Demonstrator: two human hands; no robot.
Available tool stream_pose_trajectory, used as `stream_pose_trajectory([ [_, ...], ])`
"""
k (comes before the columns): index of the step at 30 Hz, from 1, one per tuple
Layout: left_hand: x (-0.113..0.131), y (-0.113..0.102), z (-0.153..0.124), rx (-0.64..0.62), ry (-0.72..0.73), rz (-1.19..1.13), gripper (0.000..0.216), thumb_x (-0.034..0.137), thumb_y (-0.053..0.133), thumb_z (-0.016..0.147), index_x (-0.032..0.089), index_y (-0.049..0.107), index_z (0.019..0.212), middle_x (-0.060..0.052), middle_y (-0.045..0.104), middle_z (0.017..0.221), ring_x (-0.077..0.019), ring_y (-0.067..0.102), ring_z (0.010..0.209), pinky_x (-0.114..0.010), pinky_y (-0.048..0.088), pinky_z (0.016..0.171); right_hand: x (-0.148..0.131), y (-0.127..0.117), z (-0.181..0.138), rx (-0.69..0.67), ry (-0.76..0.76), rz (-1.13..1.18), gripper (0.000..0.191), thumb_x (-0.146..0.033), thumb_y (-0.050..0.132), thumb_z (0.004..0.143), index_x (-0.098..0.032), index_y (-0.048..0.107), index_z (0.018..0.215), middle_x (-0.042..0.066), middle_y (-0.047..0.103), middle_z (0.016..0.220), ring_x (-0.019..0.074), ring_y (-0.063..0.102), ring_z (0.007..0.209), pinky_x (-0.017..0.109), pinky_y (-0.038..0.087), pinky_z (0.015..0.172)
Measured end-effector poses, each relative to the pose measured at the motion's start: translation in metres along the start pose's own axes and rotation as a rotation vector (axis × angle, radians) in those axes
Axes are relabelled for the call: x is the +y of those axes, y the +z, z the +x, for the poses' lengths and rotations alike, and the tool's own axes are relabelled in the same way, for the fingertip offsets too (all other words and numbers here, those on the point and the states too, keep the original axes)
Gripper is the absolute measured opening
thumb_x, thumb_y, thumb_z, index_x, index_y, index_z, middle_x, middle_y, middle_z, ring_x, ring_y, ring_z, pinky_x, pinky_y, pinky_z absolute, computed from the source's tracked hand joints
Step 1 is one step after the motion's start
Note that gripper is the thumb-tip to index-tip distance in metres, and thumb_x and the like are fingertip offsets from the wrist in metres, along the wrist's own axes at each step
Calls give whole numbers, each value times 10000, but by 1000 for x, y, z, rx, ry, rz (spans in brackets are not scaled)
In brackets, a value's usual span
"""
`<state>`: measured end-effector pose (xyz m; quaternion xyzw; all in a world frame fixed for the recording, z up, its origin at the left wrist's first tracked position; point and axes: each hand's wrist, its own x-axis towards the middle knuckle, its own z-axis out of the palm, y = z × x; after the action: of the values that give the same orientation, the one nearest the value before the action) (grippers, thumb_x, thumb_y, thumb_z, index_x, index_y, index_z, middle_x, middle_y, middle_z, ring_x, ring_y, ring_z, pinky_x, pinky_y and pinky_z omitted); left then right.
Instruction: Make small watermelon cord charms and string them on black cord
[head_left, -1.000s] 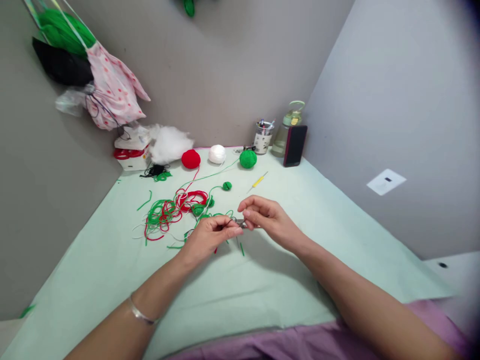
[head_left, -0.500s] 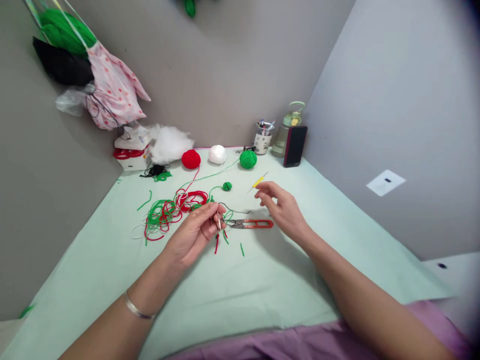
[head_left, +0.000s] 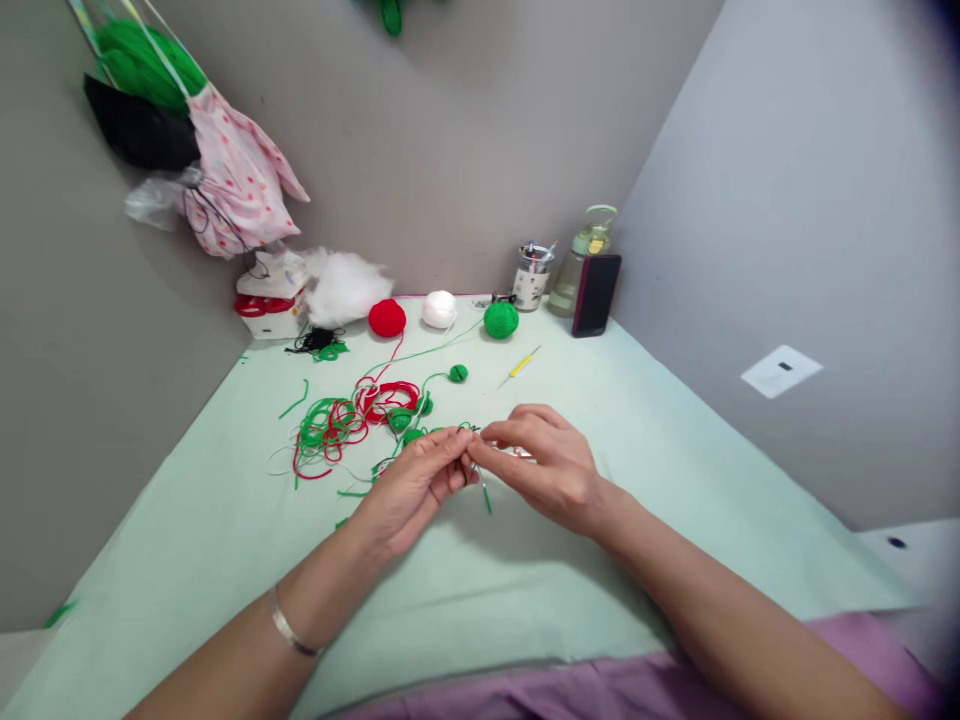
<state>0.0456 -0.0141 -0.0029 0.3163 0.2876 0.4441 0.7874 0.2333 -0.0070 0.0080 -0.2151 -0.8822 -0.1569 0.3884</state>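
Note:
My left hand (head_left: 424, 480) is closed in a pinch over the middle of the table, with black yarn (head_left: 463, 468) looping at its fingertips. My right hand (head_left: 544, 465) meets it there, thumb and forefinger pressed together at the same strand. A slim pale metal piece, perhaps a needle, shows just under the fingertips, too small to make out. Thread snips (head_left: 523, 454) with orange handles lie mostly hidden behind my right hand. Close by my left hand are small green crocheted balls (head_left: 400, 420) and a short green yarn scrap (head_left: 487, 500).
Tangled red and green yarn (head_left: 326, 430) spreads at left. Behind stand red (head_left: 387, 318), white (head_left: 439, 309) and green (head_left: 501, 320) yarn balls. A yellow-handled crochet hook (head_left: 521, 366), pen cup (head_left: 531, 280), bottle (head_left: 568, 285) and phone (head_left: 597, 295) are toward the back right.
My right hand has come in from the right and down to meet my left fingertips, now covering most of the snips. My left hand has shifted slightly right.

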Motion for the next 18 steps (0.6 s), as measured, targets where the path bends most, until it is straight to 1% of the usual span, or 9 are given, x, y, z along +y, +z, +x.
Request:
stream_pose_trajectory([
  [3,-1,-2,1,-6,-7,71,249,370,781,773,150,681,714,9,565,716,-99,486,647,-238,443,676,-4,-6,6,-21,-2,29,222,-89,528,948,-220,680,1042,58,699,923,148,609,776,332,523,827],
  [4,-1,-3,1,-19,-6,141,271,405,755,790,154,682,715,4,572,709,-109,488,644,-252,436,673,-6,-8,7,-7,50,86,207,-89,538,943,-211,683,1025,67,696,932,154,619,797,331,527,814],
  [6,2,-6,2,-22,34,366,337,470,690,828,159,685,696,-13,591,698,-135,498,651,-280,420,681,-8,-11,10,30,242,269,166,-96,568,934,-200,682,997,82,690,969,167,642,866,325,536,795],
  [9,10,-10,3,133,223,685,362,469,629,867,173,672,663,-26,607,745,-160,508,708,-295,395,727,-8,-16,13,66,584,559,96,-148,611,931,-211,683,933,69,681,987,178,652,924,326,541,797],
  [11,15,-11,3,266,312,714,300,431,625,874,189,653,700,-12,604,793,-155,493,729,-283,388,738,-6,-17,14,79,712,666,86,-178,633,922,-216,693,873,54,681,945,178,645,905,325,536,778],
  [12,15,-11,2,293,317,686,258,423,626,875,198,653,752,-5,604,813,-148,486,726,-274,385,724,-5,-17,14,76,737,690,87,-188,646,914,-217,701,854,53,682,929,180,638,903,321,532,763],
  [14,14,-8,1,215,262,619,225,433,635,874,216,665,925,3,603,818,-138,479,698,-257,384,676,-5,-14,13,58,748,708,67,-210,674,895,-221,724,851,60,684,932,192,626,934,314,528,737],
  [16,11,-5,-1,-4,163,586,324,462,648,866,216,661,1076,-2,611,778,-133,478,649,-248,379,621,-4,-11,13,39,768,752,51,-243,697,877,-220,734,852,72,685,962,207,619,975,314,530,733],
  [18,9,-2,-1,-204,65,602,343,470,643,870,184,700,1051,-11,606,706,-128,473,607,-242,367,583,-2,-12,13,23,838,899,102,-297,695,874,-204,704,833,79,683,969,209,630,957,321,539,739],
])
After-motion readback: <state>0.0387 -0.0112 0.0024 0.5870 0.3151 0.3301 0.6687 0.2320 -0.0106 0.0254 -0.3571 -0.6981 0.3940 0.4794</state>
